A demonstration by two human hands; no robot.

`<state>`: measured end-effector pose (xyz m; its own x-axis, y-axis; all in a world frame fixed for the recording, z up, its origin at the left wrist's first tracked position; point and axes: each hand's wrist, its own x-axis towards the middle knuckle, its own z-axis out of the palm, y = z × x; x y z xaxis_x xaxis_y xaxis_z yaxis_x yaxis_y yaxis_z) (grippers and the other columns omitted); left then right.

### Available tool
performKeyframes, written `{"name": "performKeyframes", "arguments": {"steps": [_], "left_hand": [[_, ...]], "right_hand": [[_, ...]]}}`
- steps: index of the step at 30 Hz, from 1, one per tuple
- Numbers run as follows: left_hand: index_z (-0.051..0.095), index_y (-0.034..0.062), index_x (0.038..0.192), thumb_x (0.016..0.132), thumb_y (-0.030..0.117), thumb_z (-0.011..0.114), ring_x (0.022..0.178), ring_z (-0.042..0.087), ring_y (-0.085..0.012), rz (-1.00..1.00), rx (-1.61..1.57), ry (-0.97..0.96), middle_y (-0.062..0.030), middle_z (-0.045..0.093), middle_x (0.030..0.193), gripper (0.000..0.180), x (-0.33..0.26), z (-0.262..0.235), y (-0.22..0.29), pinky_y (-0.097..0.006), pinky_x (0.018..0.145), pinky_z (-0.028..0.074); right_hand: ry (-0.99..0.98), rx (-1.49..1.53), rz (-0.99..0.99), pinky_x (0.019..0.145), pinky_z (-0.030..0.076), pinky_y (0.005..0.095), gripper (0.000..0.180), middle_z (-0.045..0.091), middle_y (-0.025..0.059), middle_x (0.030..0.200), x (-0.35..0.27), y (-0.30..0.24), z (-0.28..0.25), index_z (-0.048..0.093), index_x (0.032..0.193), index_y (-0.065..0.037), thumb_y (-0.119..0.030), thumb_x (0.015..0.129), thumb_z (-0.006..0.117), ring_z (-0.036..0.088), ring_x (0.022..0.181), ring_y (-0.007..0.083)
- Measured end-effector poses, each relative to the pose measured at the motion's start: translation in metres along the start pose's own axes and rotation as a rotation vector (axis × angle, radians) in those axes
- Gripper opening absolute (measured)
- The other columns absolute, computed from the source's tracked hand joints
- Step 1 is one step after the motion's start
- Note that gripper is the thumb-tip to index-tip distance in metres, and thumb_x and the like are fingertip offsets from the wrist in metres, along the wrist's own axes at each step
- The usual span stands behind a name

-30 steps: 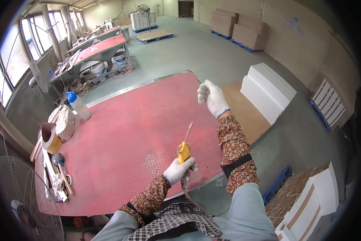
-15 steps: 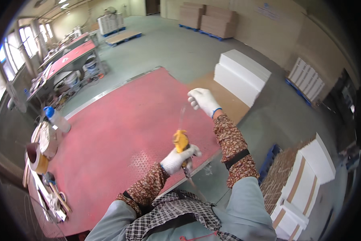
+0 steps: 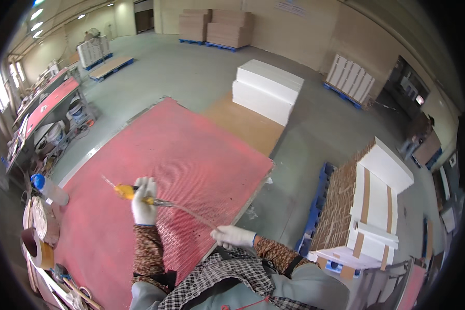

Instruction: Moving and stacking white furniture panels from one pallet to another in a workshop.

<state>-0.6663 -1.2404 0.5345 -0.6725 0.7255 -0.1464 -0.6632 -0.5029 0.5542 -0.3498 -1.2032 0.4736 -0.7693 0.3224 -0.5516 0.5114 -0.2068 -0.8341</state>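
Observation:
Over the left part of the red table mat (image 3: 191, 139), my gloved left hand (image 3: 144, 202) is closed around a yellow air blow gun (image 3: 123, 191). Its thin nozzle points toward the far left. From the metal fitting at its rear a thin, pale hose (image 3: 193, 213) runs toward me. My right hand (image 3: 235, 236), also in a white glove, grips that hose near the table's front edge, close to my checked apron. Both forearms wear flowered sleeve covers.
On the left edge stand a blue-capped bottle (image 3: 49, 189), a tape roll (image 3: 38, 249) and hand tools. White boards (image 3: 266, 98) are stacked on a brown board beyond the mat. Right of the table, a blue pallet (image 3: 317, 204) bears stacked brown and white boards.
My left hand has swung left with the blow gun, turning its nozzle left. My right hand has come down from above the far mat onto the hose. The view has shifted right.

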Motion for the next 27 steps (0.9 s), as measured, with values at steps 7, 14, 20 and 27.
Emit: {"name": "performKeyframes", "arguments": {"steps": [7,14,20,27], "left_hand": [[0.022,-0.0045,0.149,0.097,0.000,0.052,0.131,0.049,-0.0432,0.161,0.020,0.135,-0.0248,0.037,0.148,0.060,0.027,-0.105,0.087,-0.048,0.109,0.050],[0.016,-0.0063,0.150,0.094,-0.006,0.053,0.130,0.048,-0.0449,0.192,0.081,0.246,-0.0229,0.041,0.142,0.067,0.056,-0.175,0.137,-0.051,0.111,0.048],[0.060,-0.0096,0.129,0.096,-0.004,0.056,0.117,0.060,-0.0191,0.463,1.389,-0.098,-0.0176,0.063,0.131,0.034,0.086,-0.210,0.192,-0.029,0.105,0.045],[0.064,0.0102,0.128,0.092,0.022,0.071,0.098,0.067,-0.0209,0.743,1.775,-0.136,-0.0114,0.071,0.112,0.039,0.182,-0.321,0.341,-0.038,0.088,0.058]], "right_hand": [[0.325,-0.195,0.150,0.061,0.052,0.0330,0.036,0.068,0.0077,0.077,-0.068,0.064,0.012,0.070,0.098,-0.002,-0.037,0.090,0.064,0.063,0.063,0.0154],[0.781,-0.598,0.695,0.080,0.056,0.0459,0.037,0.073,0.0183,0.099,-0.161,0.272,0.003,0.073,0.108,-0.007,-0.034,0.088,0.056,0.072,0.091,0.0339],[1.289,-0.495,1.056,0.086,0.053,0.0492,0.028,0.071,0.0188,0.099,-0.312,0.233,0.049,0.075,0.101,-0.014,-0.032,0.088,0.057,0.068,0.096,0.0383],[1.830,-0.401,1.020,0.081,0.053,0.0476,0.027,0.071,0.0150,0.095,-0.350,0.202,0.027,0.071,0.095,-0.014,-0.037,0.091,0.057,0.068,0.093,0.0380]]}}
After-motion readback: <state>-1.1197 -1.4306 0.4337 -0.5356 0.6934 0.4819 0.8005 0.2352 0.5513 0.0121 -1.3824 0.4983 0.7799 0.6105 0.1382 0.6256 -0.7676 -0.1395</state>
